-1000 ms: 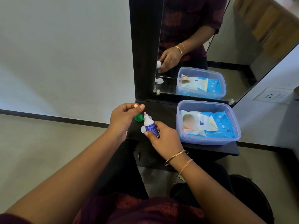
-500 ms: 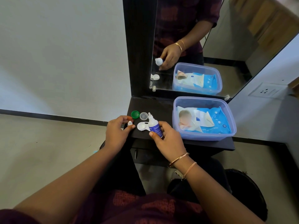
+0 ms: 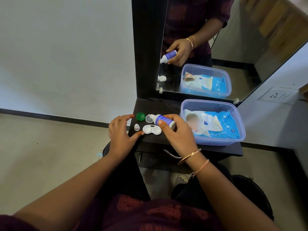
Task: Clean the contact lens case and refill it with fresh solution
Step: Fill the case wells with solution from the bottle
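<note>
The white contact lens case [image 3: 152, 129] lies open on the black shelf [image 3: 155, 105]. My right hand [image 3: 176, 132] grips the small white solution bottle [image 3: 162, 120] with a blue label, tipped on its side with the nozzle pointing left, just above the case. My left hand [image 3: 120, 132] rests at the shelf's left edge, fingers spread, thumb tip touching the case's left side, holding nothing. The bottle's small white cap [image 3: 136, 127] stands beside the case. A green case lid [image 3: 140, 116] and a clear case lid [image 3: 148, 118] lie behind.
A translucent blue tub [image 3: 216, 140] with a pack of wipes fills the shelf's right half. A mirror [image 3: 208, 47] rises behind the shelf and reflects the hand and bottle. A drawer handle [image 3: 171, 155] sits below. A wall socket [image 3: 275, 95] is at right.
My left hand set the bottle cap down on the shelf and opened beside the case. My right hand tipped the bottle from upright to lying sideways over the case.
</note>
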